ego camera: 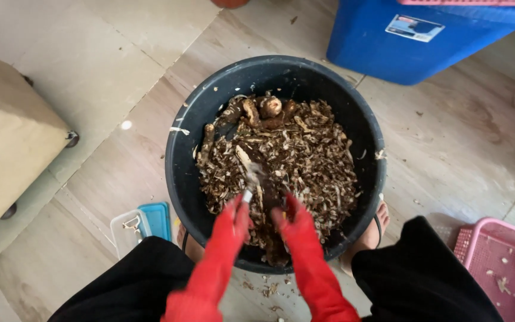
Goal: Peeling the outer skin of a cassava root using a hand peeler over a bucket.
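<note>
both red-gloved hands are over the black tub [180, 179]: the left hand [233, 217] is clenched on a small peeler [250, 179], the right hand [293, 220] is wrapped round a brown root [269, 197], held low above the heap of peelings [305, 155]. this looks like mid-peel, skin coming off in strips. next stroke calls for turning the root to an unpeeled side. unpeeled roots [257, 113] wait at the tub's far edge.

Black tub [186, 137] packed w/ peelings [305, 161] & roots [269, 108]; only far inner wall bare. Blue bin [377, 48] close behind, pink basket [496, 262] at right, small container [141, 223] at left. Open floor [114, 65] betw. tub & beige stool [7, 137].
</note>
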